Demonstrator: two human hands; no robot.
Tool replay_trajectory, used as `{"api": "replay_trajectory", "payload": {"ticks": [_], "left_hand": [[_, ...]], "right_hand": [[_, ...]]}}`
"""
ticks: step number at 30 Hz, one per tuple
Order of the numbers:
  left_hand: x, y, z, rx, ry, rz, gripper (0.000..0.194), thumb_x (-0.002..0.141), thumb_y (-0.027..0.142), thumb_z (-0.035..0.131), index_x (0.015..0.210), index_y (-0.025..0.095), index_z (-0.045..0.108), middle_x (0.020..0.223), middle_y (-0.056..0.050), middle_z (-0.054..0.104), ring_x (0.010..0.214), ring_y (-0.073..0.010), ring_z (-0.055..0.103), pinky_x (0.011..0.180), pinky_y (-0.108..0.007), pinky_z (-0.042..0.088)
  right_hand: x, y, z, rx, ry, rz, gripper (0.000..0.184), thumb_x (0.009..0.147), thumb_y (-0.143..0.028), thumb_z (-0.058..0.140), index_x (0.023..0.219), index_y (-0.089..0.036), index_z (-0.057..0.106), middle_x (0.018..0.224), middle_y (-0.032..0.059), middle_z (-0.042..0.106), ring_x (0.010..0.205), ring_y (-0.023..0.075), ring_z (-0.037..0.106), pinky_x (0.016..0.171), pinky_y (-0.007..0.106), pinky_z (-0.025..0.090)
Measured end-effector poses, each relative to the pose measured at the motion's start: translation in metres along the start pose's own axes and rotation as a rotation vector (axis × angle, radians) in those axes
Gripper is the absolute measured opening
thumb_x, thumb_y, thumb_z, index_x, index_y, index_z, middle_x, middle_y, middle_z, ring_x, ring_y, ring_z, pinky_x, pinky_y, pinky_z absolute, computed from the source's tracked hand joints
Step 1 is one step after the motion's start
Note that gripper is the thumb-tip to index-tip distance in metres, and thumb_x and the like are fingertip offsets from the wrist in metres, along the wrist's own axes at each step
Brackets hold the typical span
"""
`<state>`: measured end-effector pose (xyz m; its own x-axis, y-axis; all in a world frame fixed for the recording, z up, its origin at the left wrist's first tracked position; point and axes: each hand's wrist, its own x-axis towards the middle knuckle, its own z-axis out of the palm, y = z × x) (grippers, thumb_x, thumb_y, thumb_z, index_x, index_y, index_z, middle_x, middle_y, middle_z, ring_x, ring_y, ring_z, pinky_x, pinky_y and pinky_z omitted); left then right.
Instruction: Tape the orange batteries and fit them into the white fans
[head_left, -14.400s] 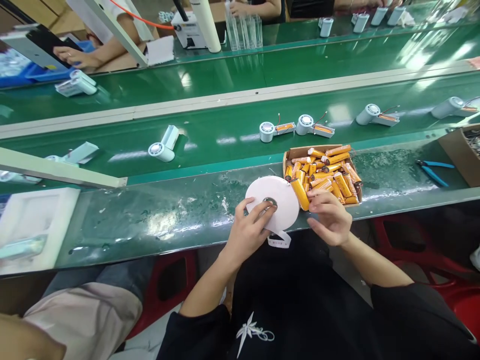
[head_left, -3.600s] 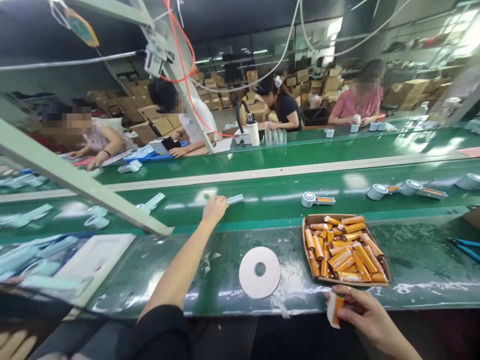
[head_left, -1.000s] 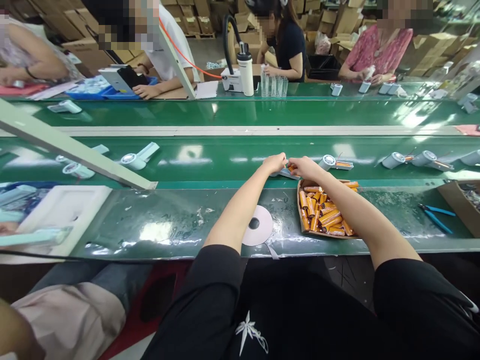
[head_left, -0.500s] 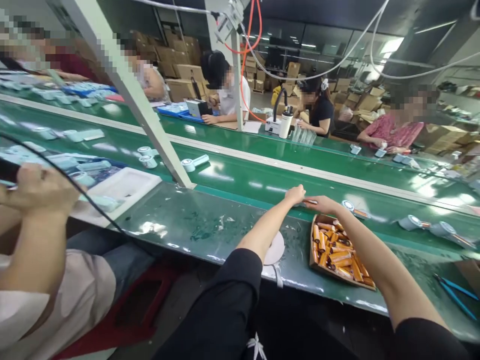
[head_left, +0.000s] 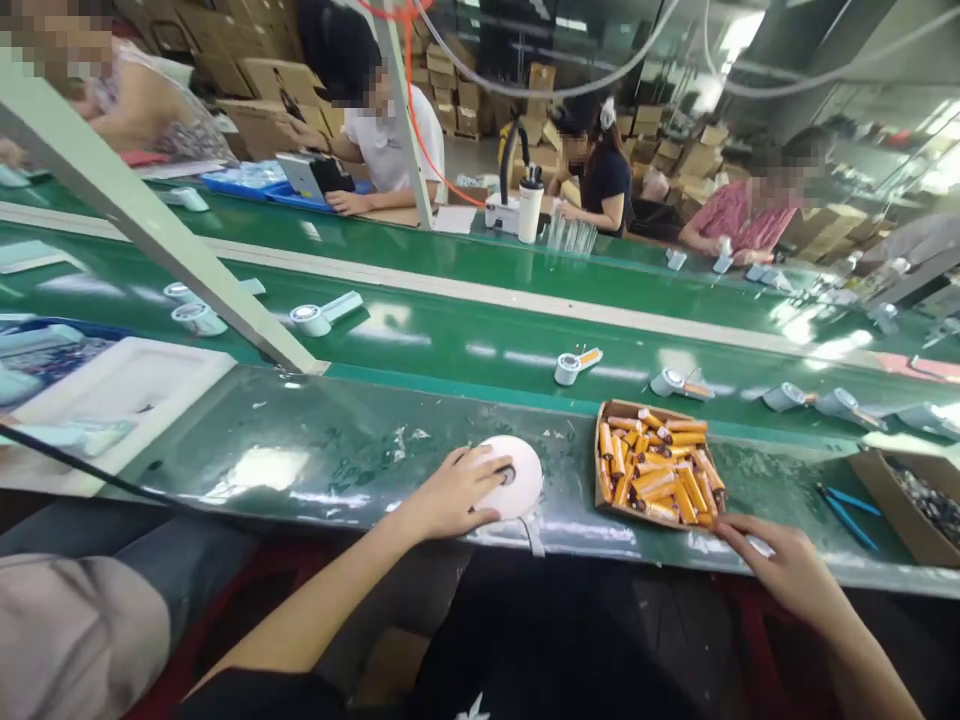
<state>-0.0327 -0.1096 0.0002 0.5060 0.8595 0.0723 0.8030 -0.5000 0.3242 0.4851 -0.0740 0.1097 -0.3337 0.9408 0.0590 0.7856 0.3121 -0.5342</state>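
My left hand (head_left: 459, 492) lies with its fingers stretched over a flat white roll (head_left: 525, 480), near its dark centre hole. A pale strip (head_left: 535, 537) hangs from the roll over the bench edge. My right hand (head_left: 780, 560) is at the near right corner of a shallow cardboard box (head_left: 602, 480). Its fingertips are drawn together there, and what they hold, if anything, is hidden. Orange-wrapped cylindrical battery cells (head_left: 660, 480) with wires fill the box. Beyond it, a light blue device part (head_left: 568, 369), with a round head and orange in its handle, lies on the green conveyor belt.
More light blue parts (head_left: 787, 397) lie along the belt (head_left: 450, 335). Blue-handled pliers (head_left: 851, 517) and a box of small parts (head_left: 892, 500) are at right. A white tray (head_left: 172, 375) and a slanting metal post (head_left: 172, 240) stand left. Several people work across the belt.
Both hands have come back from the belt and moved apart, left onto the white roll, right to the box corner. An orange-handled blue part now lies on the belt. The view has shifted.
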Motion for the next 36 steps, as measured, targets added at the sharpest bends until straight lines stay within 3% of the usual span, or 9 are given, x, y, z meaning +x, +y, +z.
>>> {"api": "replay_trajectory", "payload": {"ticks": [6, 9, 12, 18, 21, 25, 27, 32, 36], "left_hand": [[0.001, 0.015, -0.026, -0.054, -0.107, 0.054, 0.061, 0.081, 0.05, 0.09, 0.138, 0.032, 0.076, 0.155, -0.008, 0.07, 0.153, -0.0364, 0.055, 0.125, -0.049, 0.051], [0.008, 0.045, -0.028, -0.086, 0.18, 0.015, 0.054, 0.086, 0.05, 0.088, 0.133, 0.028, 0.074, 0.141, -0.012, 0.076, 0.147, -0.0378, 0.058, 0.123, -0.056, 0.053], [0.009, 0.076, -0.02, -0.098, 0.513, 0.011, 0.057, 0.084, 0.052, 0.091, 0.13, 0.029, 0.068, 0.139, -0.013, 0.075, 0.149, -0.0414, 0.054, 0.127, -0.066, 0.046], [0.011, 0.077, -0.006, -0.121, 0.724, 0.001, 0.058, 0.086, 0.021, 0.083, 0.136, 0.032, 0.055, 0.132, -0.007, 0.075, 0.138, -0.0343, 0.064, 0.126, -0.066, 0.046], [0.013, 0.07, 0.0, -0.158, 0.747, -0.121, 0.063, 0.085, 0.026, 0.087, 0.137, 0.03, 0.054, 0.134, -0.009, 0.073, 0.141, -0.0367, 0.06, 0.122, -0.066, 0.049], [0.029, 0.082, 0.011, -0.197, 0.678, -0.121, 0.062, 0.083, 0.026, 0.086, 0.135, 0.029, 0.054, 0.136, -0.01, 0.072, 0.14, -0.0367, 0.06, 0.124, -0.066, 0.047], [0.038, 0.091, 0.016, -0.215, 0.637, -0.089, 0.062, 0.082, 0.024, 0.085, 0.136, 0.028, 0.054, 0.136, -0.01, 0.072, 0.138, -0.0359, 0.061, 0.125, -0.065, 0.047], [0.044, 0.098, 0.02, -0.239, 0.64, -0.007, 0.063, 0.082, 0.02, 0.083, 0.139, 0.025, 0.056, 0.136, -0.011, 0.071, 0.14, -0.0361, 0.058, 0.123, -0.063, 0.048], [0.037, 0.09, 0.02, -0.217, 0.608, -0.042, 0.065, 0.08, 0.019, 0.082, 0.141, 0.023, 0.059, 0.138, -0.013, 0.07, 0.142, -0.0379, 0.055, 0.121, -0.062, 0.049]], "right_hand": [[0.026, -0.066, 0.042, 0.062, -0.023, -0.069, 0.036, 0.102, -0.057, 0.059, 0.096, -0.034, 0.085, 0.1, 0.0102, 0.086, 0.09, 0.0344, 0.084, 0.086, 0.048, 0.068], [0.032, -0.094, 0.07, 0.238, -0.103, -0.075, 0.042, 0.103, -0.062, 0.059, 0.109, -0.03, 0.084, 0.085, 0.007, 0.084, 0.073, 0.0276, 0.079, 0.072, 0.041, 0.064], [0.021, -0.118, 0.096, 0.51, -0.45, -0.13, 0.048, 0.103, -0.066, 0.064, 0.117, -0.024, 0.083, 0.069, 0.0016, 0.077, 0.055, 0.0198, 0.069, 0.056, 0.031, 0.054], [0.011, -0.121, 0.107, 0.412, -0.804, -0.457, 0.045, 0.102, -0.067, 0.071, 0.09, -0.026, 0.086, 0.062, -0.0003, 0.073, 0.046, 0.0149, 0.059, 0.05, 0.03, 0.038], [0.036, -0.101, 0.096, 0.197, -0.63, -0.408, 0.038, 0.103, -0.063, 0.071, 0.105, -0.028, 0.087, 0.075, 0.0013, 0.08, 0.061, 0.0188, 0.071, 0.062, 0.03, 0.05], [0.085, -0.089, 0.091, -0.104, -0.042, -0.162, 0.036, 0.107, -0.046, 0.068, 0.128, -0.02, 0.081, 0.121, 0.0136, 0.083, 0.112, 0.0333, 0.077, 0.102, 0.043, 0.057], [0.105, -0.09, 0.095, -0.256, -0.005, -0.096, 0.041, 0.102, -0.043, 0.076, 0.132, -0.015, 0.078, 0.138, 0.0197, 0.077, 0.128, 0.0409, 0.071, 0.111, 0.051, 0.054], [0.13, -0.085, 0.101, -0.307, -0.131, -0.016, 0.024, 0.103, -0.037, 0.071, 0.117, -0.021, 0.083, 0.114, 0.0123, 0.085, 0.106, 0.0342, 0.078, 0.094, 0.043, 0.058], [0.133, -0.07, 0.088, -0.056, 0.178, 0.075, 0.027, 0.095, -0.029, 0.066, 0.113, -0.02, 0.085, 0.096, 0.0073, 0.085, 0.089, 0.0278, 0.078, 0.088, 0.041, 0.059]]}}
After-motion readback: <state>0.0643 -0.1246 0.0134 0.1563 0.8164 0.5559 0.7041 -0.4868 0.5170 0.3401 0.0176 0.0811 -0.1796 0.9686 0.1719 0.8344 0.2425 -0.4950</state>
